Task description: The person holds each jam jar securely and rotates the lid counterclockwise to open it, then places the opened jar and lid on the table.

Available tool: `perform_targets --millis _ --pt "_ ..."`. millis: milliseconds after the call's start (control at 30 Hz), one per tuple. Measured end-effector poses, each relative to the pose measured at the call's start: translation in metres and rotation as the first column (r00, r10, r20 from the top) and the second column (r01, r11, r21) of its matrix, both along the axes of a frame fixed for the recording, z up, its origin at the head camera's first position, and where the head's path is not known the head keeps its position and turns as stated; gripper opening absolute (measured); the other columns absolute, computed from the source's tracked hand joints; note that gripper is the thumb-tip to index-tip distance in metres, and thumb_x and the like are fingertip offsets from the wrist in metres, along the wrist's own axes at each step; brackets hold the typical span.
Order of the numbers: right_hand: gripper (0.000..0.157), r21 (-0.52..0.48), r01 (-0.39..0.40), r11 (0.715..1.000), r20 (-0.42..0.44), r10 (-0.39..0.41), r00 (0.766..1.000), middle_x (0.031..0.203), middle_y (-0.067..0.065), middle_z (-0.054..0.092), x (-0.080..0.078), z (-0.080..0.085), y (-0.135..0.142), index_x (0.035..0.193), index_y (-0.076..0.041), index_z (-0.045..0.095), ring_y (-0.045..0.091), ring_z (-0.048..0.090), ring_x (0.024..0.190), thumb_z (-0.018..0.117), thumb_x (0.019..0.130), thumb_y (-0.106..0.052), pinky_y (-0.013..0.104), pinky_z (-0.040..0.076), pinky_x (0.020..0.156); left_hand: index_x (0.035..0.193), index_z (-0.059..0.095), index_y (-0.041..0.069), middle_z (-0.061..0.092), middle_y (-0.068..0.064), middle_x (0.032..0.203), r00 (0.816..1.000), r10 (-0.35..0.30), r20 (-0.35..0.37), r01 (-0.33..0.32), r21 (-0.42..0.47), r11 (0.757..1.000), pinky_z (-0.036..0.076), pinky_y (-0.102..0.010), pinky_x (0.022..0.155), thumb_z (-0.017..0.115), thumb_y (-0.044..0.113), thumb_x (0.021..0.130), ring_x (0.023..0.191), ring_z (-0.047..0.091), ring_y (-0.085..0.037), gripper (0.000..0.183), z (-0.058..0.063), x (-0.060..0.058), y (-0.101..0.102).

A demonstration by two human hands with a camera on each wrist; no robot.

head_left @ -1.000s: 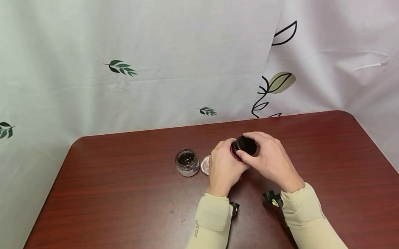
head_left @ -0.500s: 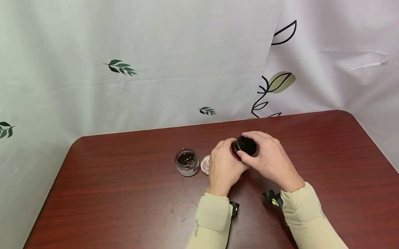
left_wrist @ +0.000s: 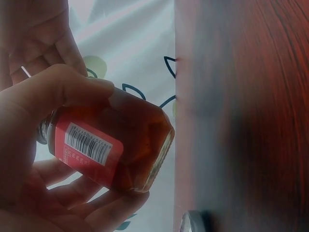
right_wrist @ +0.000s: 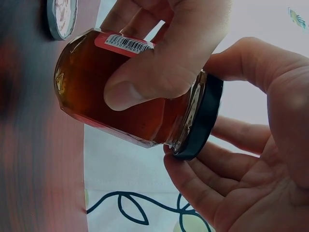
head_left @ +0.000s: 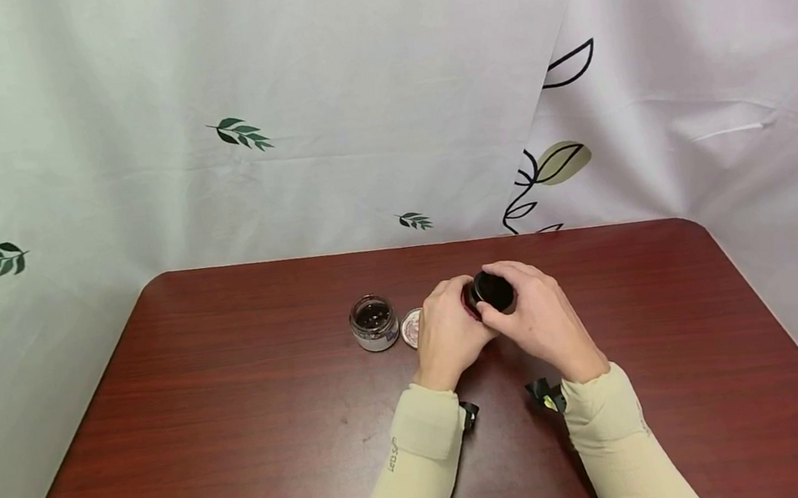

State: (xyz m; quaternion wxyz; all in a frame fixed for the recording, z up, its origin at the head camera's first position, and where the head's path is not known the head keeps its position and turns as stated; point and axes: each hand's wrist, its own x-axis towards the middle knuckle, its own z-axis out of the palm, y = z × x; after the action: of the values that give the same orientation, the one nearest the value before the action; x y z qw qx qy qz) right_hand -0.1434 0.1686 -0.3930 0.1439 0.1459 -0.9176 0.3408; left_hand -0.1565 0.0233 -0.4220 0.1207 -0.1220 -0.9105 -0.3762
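A faceted glass jar point(left_wrist: 140, 121) with amber-brown contents and a red barcode label is held in my left hand point(head_left: 448, 333), thumb on one side and fingers on the other. Its black lid point(right_wrist: 200, 118) sits on the jar's mouth. My right hand point(head_left: 548, 318) grips that lid by its edge, thumb and fingertips on opposite sides. In the head view the lid tips towards the right palm, and the left hand covers most of the jar. Both hands are over the table's middle, towards its far side.
Left of the hands, a lidless glass jar point(head_left: 376, 338) with dark contents stands on the brown table point(head_left: 242, 438). Close beside it lies a pale, patterned round lid point(head_left: 410, 329), partly hidden by the left hand. A white curtain point(head_left: 343, 54) with leaf prints hangs behind the table.
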Motion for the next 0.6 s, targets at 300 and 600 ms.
perform_targets --millis 300,600 --pt "0.047 0.002 -0.013 1.000 -0.002 0.013 1.000 0.125 0.016 0.065 -0.0003 0.0003 0.0000 0.124 0.001 0.066 0.032 0.060 0.116 0.077 0.080 -0.013 0.047 0.047 0.098 0.113 0.071 0.010 0.070 -0.004 0.103 1.000 0.001 0.015 -0.001 -0.002 1.000 0.055 -0.033 0.084 0.087 0.036 0.073 0.096 0.068 -0.020 0.051 -0.0008 -0.0006 -0.0004" --pt "0.049 0.021 -0.015 1.000 -0.011 0.015 1.000 0.125 0.015 0.065 -0.0005 0.0006 -0.0006 0.125 0.000 0.066 0.032 0.059 0.117 0.074 0.078 -0.012 0.047 0.047 0.098 0.113 0.071 0.009 0.070 -0.005 0.104 1.000 0.000 0.013 0.000 -0.008 1.000 0.054 -0.033 0.084 0.086 0.035 0.073 0.097 0.068 -0.020 0.050 -0.0005 -0.0006 -0.0004"
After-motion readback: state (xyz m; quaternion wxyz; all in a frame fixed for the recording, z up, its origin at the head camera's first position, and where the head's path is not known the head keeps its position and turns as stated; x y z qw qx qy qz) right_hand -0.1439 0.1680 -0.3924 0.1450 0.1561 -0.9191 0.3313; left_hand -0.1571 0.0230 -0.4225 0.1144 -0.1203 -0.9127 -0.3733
